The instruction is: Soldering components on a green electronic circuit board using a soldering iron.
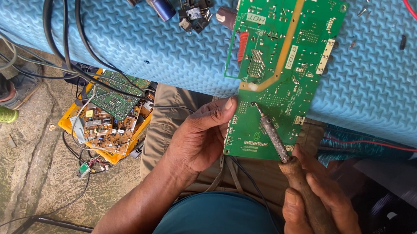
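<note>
The green circuit board point(283, 68) is pinched at its edge by the left hand point(197, 137) — that steadies it. The right hand point(317, 197) grips a soldering iron point(281, 146) — its tip seems to touch the board.

the person wears a teal shirt point(211, 219) and khaki trousers point(169, 119); bare forearms, bare hands.

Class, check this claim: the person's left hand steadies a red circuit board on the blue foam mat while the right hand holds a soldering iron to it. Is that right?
Not quite: the head view shows the flat rectangular circuit board is green, not red. The rest stands: the left hand steadies it on the blue textured foam mat while the right hand holds the brown-handled soldering iron to it.
</note>
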